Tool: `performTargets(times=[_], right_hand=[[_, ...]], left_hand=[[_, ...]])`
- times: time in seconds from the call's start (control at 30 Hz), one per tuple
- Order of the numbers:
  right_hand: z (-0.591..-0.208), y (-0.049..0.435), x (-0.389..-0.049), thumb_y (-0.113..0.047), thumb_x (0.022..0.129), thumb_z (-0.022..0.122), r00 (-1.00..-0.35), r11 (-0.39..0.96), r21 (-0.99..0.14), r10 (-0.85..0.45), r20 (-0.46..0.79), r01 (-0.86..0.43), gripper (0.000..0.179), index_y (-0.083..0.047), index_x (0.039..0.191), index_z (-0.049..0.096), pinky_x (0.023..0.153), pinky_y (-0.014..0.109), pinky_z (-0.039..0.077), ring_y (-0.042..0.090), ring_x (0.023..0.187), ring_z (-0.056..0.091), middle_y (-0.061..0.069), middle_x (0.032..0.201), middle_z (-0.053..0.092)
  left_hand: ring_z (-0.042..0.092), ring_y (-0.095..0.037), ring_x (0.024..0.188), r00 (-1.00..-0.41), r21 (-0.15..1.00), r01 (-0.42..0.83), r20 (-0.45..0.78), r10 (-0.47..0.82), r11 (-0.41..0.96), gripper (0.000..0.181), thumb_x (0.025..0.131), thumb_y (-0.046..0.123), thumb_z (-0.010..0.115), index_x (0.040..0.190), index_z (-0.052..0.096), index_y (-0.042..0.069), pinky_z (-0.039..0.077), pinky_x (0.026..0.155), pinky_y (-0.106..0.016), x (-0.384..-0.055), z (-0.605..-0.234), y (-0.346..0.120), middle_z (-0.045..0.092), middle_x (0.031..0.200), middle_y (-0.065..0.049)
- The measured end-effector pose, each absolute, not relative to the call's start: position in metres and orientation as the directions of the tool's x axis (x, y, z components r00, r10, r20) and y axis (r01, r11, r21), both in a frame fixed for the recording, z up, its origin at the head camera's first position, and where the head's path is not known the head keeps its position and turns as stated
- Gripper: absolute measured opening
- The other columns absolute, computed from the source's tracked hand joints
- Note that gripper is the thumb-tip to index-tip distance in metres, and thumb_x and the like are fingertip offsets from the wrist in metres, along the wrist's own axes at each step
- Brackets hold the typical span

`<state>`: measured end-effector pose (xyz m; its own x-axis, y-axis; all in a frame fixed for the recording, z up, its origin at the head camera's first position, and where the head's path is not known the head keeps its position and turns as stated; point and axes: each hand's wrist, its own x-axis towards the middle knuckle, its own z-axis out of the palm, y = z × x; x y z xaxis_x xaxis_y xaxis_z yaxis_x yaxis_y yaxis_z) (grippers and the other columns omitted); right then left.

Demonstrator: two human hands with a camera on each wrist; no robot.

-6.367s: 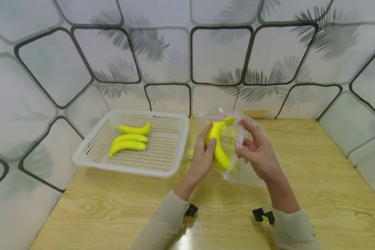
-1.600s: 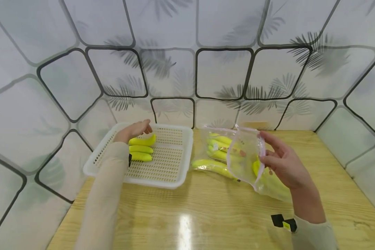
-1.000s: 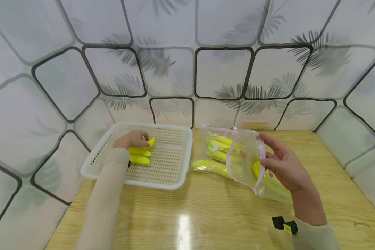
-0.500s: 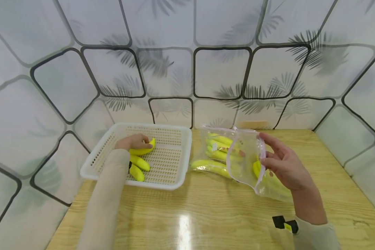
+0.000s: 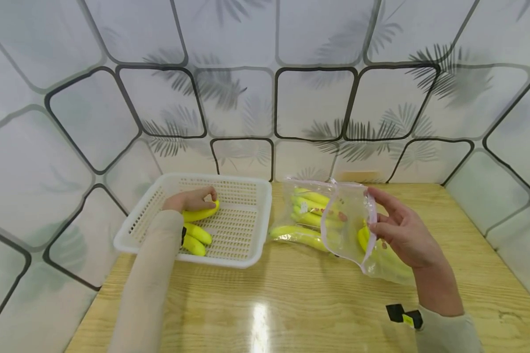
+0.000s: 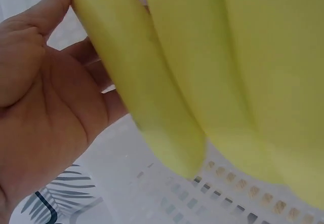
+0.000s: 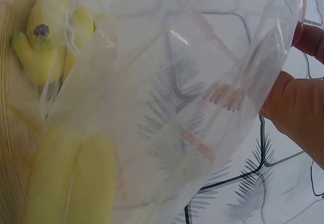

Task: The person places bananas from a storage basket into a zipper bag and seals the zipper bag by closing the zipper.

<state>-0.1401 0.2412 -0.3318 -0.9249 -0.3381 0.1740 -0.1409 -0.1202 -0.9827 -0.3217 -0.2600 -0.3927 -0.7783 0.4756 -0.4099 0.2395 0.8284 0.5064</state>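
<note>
My left hand (image 5: 190, 200) reaches into the white basket (image 5: 229, 238) and pinches the rearmost yellow banana (image 5: 200, 214). In the left wrist view the thumb lies along one side of that banana (image 6: 136, 72) and the fingers pass behind it. Two more bananas (image 5: 197, 233) lie side by side just in front, partly under the sleeve. My right hand (image 5: 399, 230) pinches the pink-edged mouth of a clear plastic bag (image 5: 346, 245), holding it up and spread. Two bananas (image 7: 93, 178) show through the plastic in the right wrist view.
Left of the held bag, filled clear bags of bananas (image 5: 309, 215) lie on the wooden table (image 5: 318, 304), one banana (image 5: 298, 235) nearest the front. A patterned wall covering (image 5: 315, 103) rises behind and at both sides.
The left hand, earlier holding a banana at the bag's mouth, has moved left into the basket and taken hold of another. The two front bananas there have shifted forward. The right hand still holds the bag.
</note>
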Motion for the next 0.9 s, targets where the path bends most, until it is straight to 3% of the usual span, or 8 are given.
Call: performTargets(times=[0.2, 0.3, 0.4, 0.5, 0.6, 0.73, 0.9], right_hand=[[-0.3317, 0.2404, -0.1409, 0.011, 0.097, 0.05, -0.924, -0.121, -0.983, -0.341, 0.174, -0.14, 0.068, -0.006, 0.156, 0.024, 0.052, 0.02, 0.046, 0.009, 0.091, 0.062, 0.003, 0.146, 0.036], [-0.3319, 0.2404, -0.1415, 0.012, 0.097, 0.049, -0.923, -0.12, -0.983, -0.344, 0.174, -0.14, 0.067, -0.007, 0.156, 0.024, 0.052, 0.02, 0.046, 0.01, 0.091, 0.062, 0.002, 0.145, 0.037], [-0.3324, 0.2403, -0.1419, 0.012, 0.097, 0.049, -0.923, -0.121, -0.983, -0.343, 0.172, -0.138, 0.068, -0.007, 0.157, 0.024, 0.052, 0.02, 0.045, 0.01, 0.091, 0.062, 0.002, 0.145, 0.037], [-0.3328, 0.2405, -0.1416, 0.012, 0.097, 0.049, -0.925, -0.121, -0.983, -0.341, 0.169, -0.135, 0.068, -0.007, 0.157, 0.024, 0.052, 0.02, 0.045, 0.01, 0.091, 0.062, 0.001, 0.146, 0.036], [-0.333, 0.2406, -0.1417, 0.011, 0.097, 0.05, -0.926, -0.117, -0.984, -0.338, 0.166, -0.133, 0.068, -0.007, 0.157, 0.024, 0.052, 0.021, 0.045, 0.01, 0.092, 0.062, 0.002, 0.147, 0.035], [-0.333, 0.2407, -0.1418, 0.011, 0.097, 0.05, -0.93, -0.113, -0.985, -0.33, 0.16, -0.13, 0.068, -0.008, 0.157, 0.024, 0.052, 0.022, 0.044, 0.01, 0.093, 0.062, 0.002, 0.148, 0.034], [-0.3334, 0.241, -0.1411, 0.011, 0.097, 0.05, -0.933, -0.113, -0.986, -0.326, 0.155, -0.124, 0.069, -0.008, 0.157, 0.024, 0.051, 0.023, 0.042, 0.009, 0.092, 0.062, 0.001, 0.147, 0.034]], left_hand=[[0.038, -0.034, 0.115, -0.742, 0.549, 0.187, -0.464, 0.483, 0.815, 0.02, 0.106, 0.013, 0.041, 0.124, 0.051, 0.009, 0.035, 0.093, -0.046, -0.3232, -0.394, -0.2588, 0.04, 0.143, -0.02], [0.044, -0.032, 0.111, -0.724, 0.577, 0.084, -0.524, 0.448, 0.812, 0.03, 0.103, 0.014, 0.046, 0.133, 0.05, 0.012, 0.042, 0.088, -0.043, -0.3237, -0.3936, -0.257, 0.04, 0.143, -0.017], [0.05, -0.025, 0.093, -0.7, 0.597, -0.022, -0.582, 0.414, 0.802, 0.043, 0.097, 0.012, 0.055, 0.139, 0.046, 0.015, 0.047, 0.077, -0.038, -0.3233, -0.3933, -0.2549, 0.051, 0.118, -0.012], [0.045, -0.019, 0.075, -0.678, 0.616, -0.069, -0.606, 0.416, 0.785, 0.055, 0.092, 0.007, 0.059, 0.143, 0.042, 0.015, 0.048, 0.071, -0.036, -0.3225, -0.3934, -0.2539, 0.048, 0.086, -0.004], [0.041, -0.017, 0.069, -0.662, 0.636, -0.091, -0.613, 0.43, 0.766, 0.06, 0.089, 0.004, 0.061, 0.144, 0.04, 0.015, 0.045, 0.065, -0.033, -0.3219, -0.3933, -0.2553, 0.046, 0.076, -0.003], [0.05, -0.018, 0.074, -0.656, 0.666, -0.119, -0.61, 0.446, 0.736, 0.063, 0.088, 0.004, 0.063, 0.145, 0.039, 0.015, 0.048, 0.065, -0.033, -0.3213, -0.3926, -0.2572, 0.055, 0.091, -0.008], [0.057, -0.023, 0.083, -0.653, 0.723, -0.121, -0.573, 0.494, 0.68, 0.064, 0.088, 0.005, 0.065, 0.145, 0.036, 0.013, 0.053, 0.069, -0.036, -0.32, -0.3882, -0.2561, 0.057, 0.109, -0.016]])
